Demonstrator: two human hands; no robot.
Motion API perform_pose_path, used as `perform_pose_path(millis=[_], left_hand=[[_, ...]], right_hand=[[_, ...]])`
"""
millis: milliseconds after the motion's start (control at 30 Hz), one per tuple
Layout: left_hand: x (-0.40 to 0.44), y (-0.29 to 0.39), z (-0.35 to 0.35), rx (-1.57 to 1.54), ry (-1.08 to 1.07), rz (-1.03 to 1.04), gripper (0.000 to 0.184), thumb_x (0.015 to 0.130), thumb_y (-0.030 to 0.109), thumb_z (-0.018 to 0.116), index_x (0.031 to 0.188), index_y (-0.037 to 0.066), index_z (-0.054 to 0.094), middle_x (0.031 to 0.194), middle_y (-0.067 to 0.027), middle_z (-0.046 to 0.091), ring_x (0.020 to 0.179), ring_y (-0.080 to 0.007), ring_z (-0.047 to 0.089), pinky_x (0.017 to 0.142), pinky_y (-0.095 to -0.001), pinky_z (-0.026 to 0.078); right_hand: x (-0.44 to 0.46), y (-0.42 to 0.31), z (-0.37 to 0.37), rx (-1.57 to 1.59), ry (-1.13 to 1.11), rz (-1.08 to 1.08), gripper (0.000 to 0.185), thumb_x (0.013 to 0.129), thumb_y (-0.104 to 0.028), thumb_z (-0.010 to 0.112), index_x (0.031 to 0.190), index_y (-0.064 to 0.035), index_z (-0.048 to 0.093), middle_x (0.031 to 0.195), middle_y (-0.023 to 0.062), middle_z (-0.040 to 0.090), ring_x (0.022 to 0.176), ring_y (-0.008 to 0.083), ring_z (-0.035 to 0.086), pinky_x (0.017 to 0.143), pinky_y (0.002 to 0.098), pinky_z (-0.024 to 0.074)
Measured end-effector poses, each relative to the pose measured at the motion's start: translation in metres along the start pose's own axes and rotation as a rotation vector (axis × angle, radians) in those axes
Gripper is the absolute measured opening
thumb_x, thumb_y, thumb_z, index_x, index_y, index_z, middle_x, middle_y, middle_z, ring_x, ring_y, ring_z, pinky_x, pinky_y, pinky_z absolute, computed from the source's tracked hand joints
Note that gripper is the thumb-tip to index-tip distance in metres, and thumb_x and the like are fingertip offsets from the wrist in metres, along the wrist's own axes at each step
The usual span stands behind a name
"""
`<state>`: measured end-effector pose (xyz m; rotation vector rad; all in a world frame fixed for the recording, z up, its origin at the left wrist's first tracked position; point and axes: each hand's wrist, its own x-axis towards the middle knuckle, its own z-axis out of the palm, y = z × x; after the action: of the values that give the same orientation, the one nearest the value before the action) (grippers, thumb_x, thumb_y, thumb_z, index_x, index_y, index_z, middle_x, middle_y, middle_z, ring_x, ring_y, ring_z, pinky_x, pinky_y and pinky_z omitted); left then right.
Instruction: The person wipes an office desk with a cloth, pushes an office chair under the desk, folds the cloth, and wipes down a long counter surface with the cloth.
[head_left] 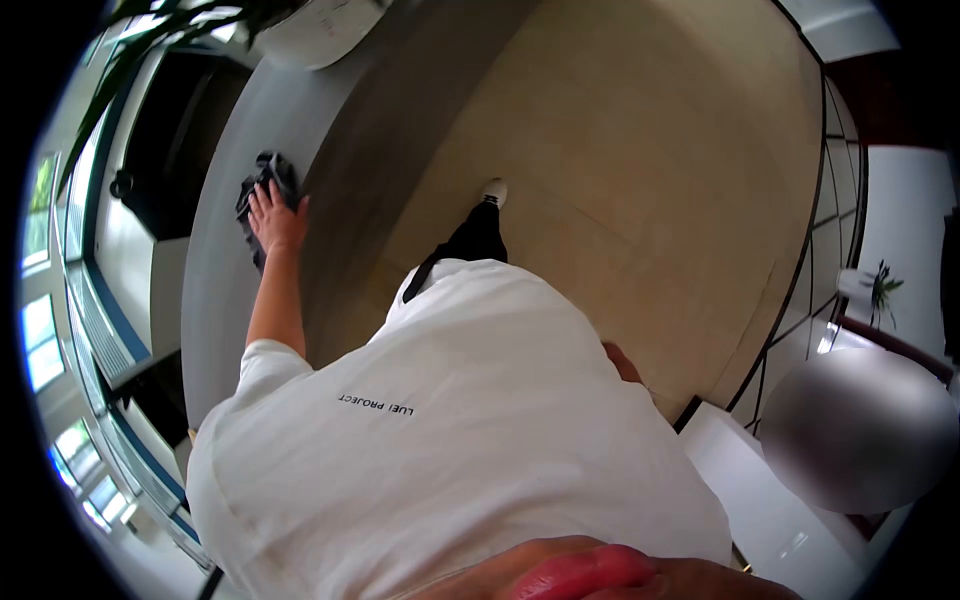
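Note:
My left hand [275, 220] lies flat on a crumpled dark grey cloth [262, 178], its fingers spread and pressing on top of it. Under the cloth is a curved grey countertop [218, 200]. Part of my right hand [622, 362] shows beside my right hip, mostly covered by my white shirt [470, 400]. Its fingers are hidden.
A white planter [315, 35] with long green leaves stands on the counter's far end. Below the counter's inner edge is a beige tiled floor [620, 170], with my shoe [495, 192] on it. A small potted plant [882, 290] and a blurred round shape are at right.

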<state>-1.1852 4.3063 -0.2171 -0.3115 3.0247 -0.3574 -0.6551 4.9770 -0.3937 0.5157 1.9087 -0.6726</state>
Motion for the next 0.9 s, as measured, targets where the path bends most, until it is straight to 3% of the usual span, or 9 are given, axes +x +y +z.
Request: perform_pose_path(millis=[133,300,433,500,567,667,700,833,900], left_hand=[[0.019,0.050,-0.012,0.012,0.086,0.034,0.090,0.107,0.067,0.064,0.177,0.015,0.042,0.186,-0.0139,0.035,0.172,-0.0364,0.029,0.138,-0.0551,0.028],[0.049,0.110,0.005,-0.080,0.317,0.047,0.075,0.110,0.057,0.065,0.170,0.014,0.053,0.178,-0.0144,0.049,0.166,-0.0369,0.042,0.134,-0.0548,0.035],[0.105,0.214,-0.023,-0.102,0.268,-0.069,0.064,0.111,0.051,0.063,0.167,0.021,0.059,0.178,-0.0137,0.049,0.167,-0.0370,0.040,0.132,-0.0594,0.034],[0.146,0.277,-0.030,-0.169,0.377,0.087,0.059,0.110,0.051,0.063,0.162,0.021,0.065,0.176,-0.0144,0.050,0.165,-0.0374,0.043,0.130,-0.0614,0.035],[0.167,0.357,-0.077,-0.170,0.288,0.283,0.055,0.107,0.042,0.069,0.156,0.015,0.069,0.175,-0.0159,0.051,0.160,-0.0381,0.047,0.129,-0.0570,0.038],[0.225,0.491,-0.070,-0.984,0.120,0.795,0.045,0.105,0.016,0.075,0.147,0.002,0.071,0.153,-0.0202,0.069,0.143,-0.0364,0.064,0.119,-0.0484,0.050],[0.219,0.537,-0.106,-1.261,-0.347,0.653,0.037,0.113,0.022,0.069,0.144,0.001,0.073,0.127,-0.0161,0.078,0.121,-0.0237,0.071,0.107,-0.0422,0.056],[0.226,0.729,-0.109,-1.409,-0.770,0.672,0.033,0.122,0.030,0.058,0.125,0.002,0.076,0.103,0.0015,0.072,0.102,-0.0108,0.061,0.090,-0.0313,0.054],[0.197,0.791,-0.188,-1.436,-1.002,0.630,0.030,0.122,0.031,0.059,0.115,0.006,0.074,0.099,0.0052,0.068,0.098,-0.0105,0.059,0.088,-0.0315,0.054]], right_hand=[[0.093,-0.102,-0.092,0.193,0.308,-0.222,0.046,0.109,-0.040,0.065,0.134,-0.0036,0.077,0.130,0.0247,0.080,0.121,0.0427,0.076,0.107,0.0493,0.0591],[0.139,-0.224,-0.264,0.182,0.247,-0.336,0.051,0.109,-0.043,0.066,0.140,-0.0033,0.075,0.137,0.0232,0.078,0.127,0.0416,0.074,0.111,0.0469,0.0581],[0.167,-0.246,-0.391,0.200,0.270,-0.327,0.054,0.109,-0.043,0.067,0.145,-0.0046,0.074,0.139,0.0227,0.078,0.128,0.0391,0.075,0.112,0.0479,0.0578],[0.200,-0.235,-0.445,0.198,0.295,-0.205,0.051,0.110,-0.043,0.067,0.143,-0.0044,0.075,0.136,0.0209,0.080,0.127,0.0368,0.075,0.112,0.0455,0.0585],[0.209,-0.231,-0.493,0.381,0.336,-0.080,0.054,0.112,-0.046,0.064,0.149,-0.0068,0.071,0.142,0.0169,0.078,0.129,0.0334,0.075,0.110,0.0473,0.0590],[0.189,-0.239,-0.568,1.008,0.326,-0.056,0.054,0.114,-0.052,0.063,0.150,-0.0118,0.068,0.141,0.0109,0.077,0.119,0.0287,0.076,0.100,0.0480,0.0605],[0.196,-0.237,-0.581,1.160,0.272,-0.083,0.055,0.114,-0.055,0.062,0.150,-0.0134,0.067,0.141,0.0090,0.076,0.117,0.0270,0.076,0.098,0.0467,0.0599],[0.218,-0.225,-0.643,1.728,0.003,-0.303,0.061,0.113,-0.069,0.057,0.145,-0.0188,0.067,0.143,0.0062,0.070,0.110,0.0271,0.074,0.093,0.0471,0.0583],[0.215,-0.225,-0.683,1.850,-0.078,-0.382,0.068,0.110,-0.076,0.055,0.149,-0.0209,0.063,0.148,0.0082,0.067,0.114,0.0311,0.072,0.095,0.0516,0.0571]])
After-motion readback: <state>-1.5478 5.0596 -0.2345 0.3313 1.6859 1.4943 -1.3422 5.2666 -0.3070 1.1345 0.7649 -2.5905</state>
